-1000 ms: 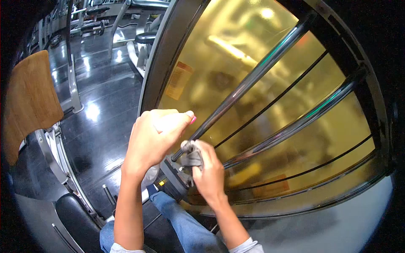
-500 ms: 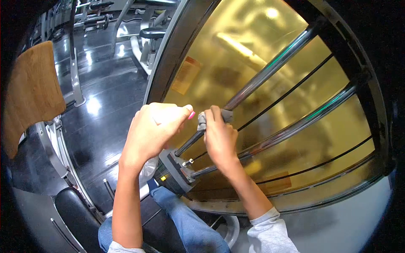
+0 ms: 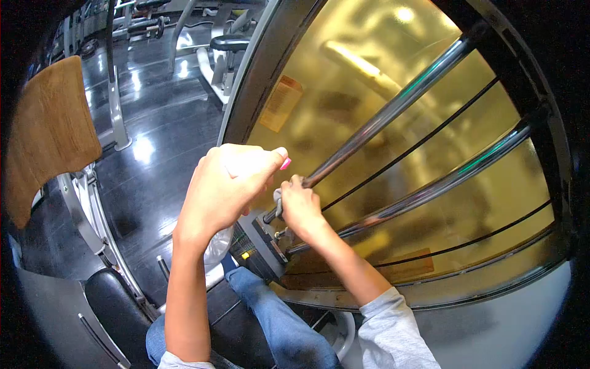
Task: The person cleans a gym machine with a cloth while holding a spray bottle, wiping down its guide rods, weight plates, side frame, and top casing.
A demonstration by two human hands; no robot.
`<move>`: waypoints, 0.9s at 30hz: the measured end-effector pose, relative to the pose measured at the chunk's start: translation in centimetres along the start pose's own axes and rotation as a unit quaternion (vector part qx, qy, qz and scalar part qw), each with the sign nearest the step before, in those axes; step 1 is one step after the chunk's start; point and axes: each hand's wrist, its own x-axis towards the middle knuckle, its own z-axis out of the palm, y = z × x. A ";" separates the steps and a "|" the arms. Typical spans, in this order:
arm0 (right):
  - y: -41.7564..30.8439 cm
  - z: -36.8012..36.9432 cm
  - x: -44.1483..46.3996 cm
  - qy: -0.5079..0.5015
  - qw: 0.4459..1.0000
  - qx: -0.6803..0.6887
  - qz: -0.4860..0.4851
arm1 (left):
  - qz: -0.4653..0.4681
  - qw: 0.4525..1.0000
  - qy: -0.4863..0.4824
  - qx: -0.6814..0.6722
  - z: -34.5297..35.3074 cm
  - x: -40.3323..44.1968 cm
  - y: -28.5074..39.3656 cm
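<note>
My left hand (image 3: 230, 178) is closed in a fist in front of the machine, with something pink at the thumb tip. Just under it shows part of a clear plastic bottle (image 3: 219, 246), apparently in its grip; the fingers around it are hidden. My right hand (image 3: 301, 208) presses a grey cloth (image 3: 278, 203) around the upper metal guide rod (image 3: 369, 132), near the rod's lower end. Close below sits the dark weight stack (image 3: 261, 246) with a yellow mark. A second guide rod (image 3: 430, 184) runs alongside, below my right hand.
A yellowish translucent panel (image 3: 344, 55) in a dark frame backs the rods, with thin black cables (image 3: 418, 135) between them. At left are a wooden board (image 3: 55, 135) and a black padded seat (image 3: 117, 295). Other gym equipment (image 3: 227, 49) stands on the dark floor.
My right hand has slid with the cloth down the rod, toward the weight stack. My left hand keeps nearly the same place in view, while the surroundings shift slightly right.
</note>
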 end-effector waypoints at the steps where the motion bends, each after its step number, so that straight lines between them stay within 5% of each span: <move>1: 0.0 -0.9 0.0 0.019 1.000 0.001 0.006 | -0.003 1.000 0.000 0.001 0.1 0.0 -0.1; 7: 0.8 -6.1 -1.9 0.143 0.984 0.109 -0.001 | -0.022 1.000 -0.012 0.015 0.3 0.4 -0.3; 11: -0.3 -0.5 -2.4 0.032 0.995 0.080 0.047 | -0.028 0.999 -0.030 0.018 1.0 0.6 -0.5; 19: -1.7 10.8 -3.5 0.112 0.968 0.223 -0.011 | -0.066 0.995 -0.033 0.063 2.4 1.2 -1.1; 21: -1.8 11.8 -4.3 0.023 0.964 0.266 0.005 | -0.074 0.995 -0.032 0.065 3.0 1.4 -2.2; 23: -2.0 12.5 -5.1 0.166 0.899 0.403 -0.035 | -0.052 0.995 0.007 0.085 4.1 1.5 -4.1; 27: -3.3 11.2 -7.2 0.327 0.787 0.516 0.086 | -0.042 0.991 0.096 0.082 6.6 -0.9 -5.7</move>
